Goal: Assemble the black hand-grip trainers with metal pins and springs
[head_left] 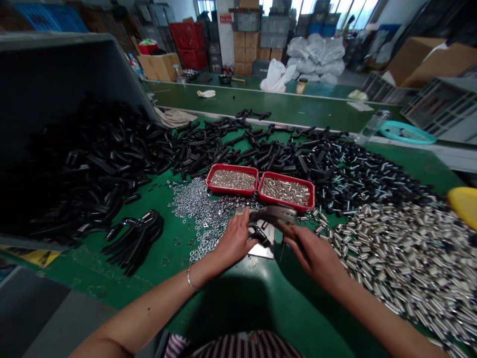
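My right hand [311,251] is closed around the wooden handle of a hammer [274,214], whose blurred metal head hangs over a small metal plate [264,251]. My left hand [234,236] grips a black plastic handle part [261,237] against that plate, its fingers partly hidden behind the hammer head. Just beyond my hands sit two red trays, the left tray [231,192] and the right tray [286,203], holding small metal pieces. Loose washers [197,209] lie spread to the left of the plate.
A large grey bin [122,64] on its side spills black plastic parts [108,144] onto the green table [223,298]. Metal sleeves [395,248] are heaped at right, below black-headed bolts [357,169]. A small pile of black handles [139,241] lies left. A yellow object [464,206] stands at the right edge.
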A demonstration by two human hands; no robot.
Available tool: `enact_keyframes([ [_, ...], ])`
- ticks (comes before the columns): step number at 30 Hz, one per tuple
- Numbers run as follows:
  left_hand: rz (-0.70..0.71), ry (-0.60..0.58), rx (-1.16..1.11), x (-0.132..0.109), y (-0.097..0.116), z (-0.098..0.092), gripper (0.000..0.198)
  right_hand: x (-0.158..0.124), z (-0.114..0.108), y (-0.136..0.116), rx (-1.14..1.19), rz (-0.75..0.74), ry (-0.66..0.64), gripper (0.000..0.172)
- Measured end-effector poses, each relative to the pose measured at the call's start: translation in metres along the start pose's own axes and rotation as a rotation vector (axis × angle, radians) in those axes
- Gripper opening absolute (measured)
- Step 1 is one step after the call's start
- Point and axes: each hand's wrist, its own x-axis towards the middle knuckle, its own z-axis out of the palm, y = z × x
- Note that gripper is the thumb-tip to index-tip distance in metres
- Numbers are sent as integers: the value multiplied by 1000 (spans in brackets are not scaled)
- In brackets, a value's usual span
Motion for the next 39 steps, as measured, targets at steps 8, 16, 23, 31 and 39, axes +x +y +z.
enact_keyframes([
  [8, -16, 1, -107, 7, 3, -6, 93, -15, 5, 26, 299, 360, -125, 34],
  [16, -228, -127, -583, 19, -5, -34, 65, -50, -31, 96, 15, 514, 64, 46],
  [23, -61, 23, -113, 10, -10, -20, 44, -5, 3, 62, -192, 326, -63, 39],
  [31, -41, -6, 14, 5, 26, 2, 45, 43, 46, 42, -175, 504, -104, 34],
  [39, -77, -46, -122, 6, -15, -17, 41, 47, 18, 29, 758, 359, 295, 35],
])
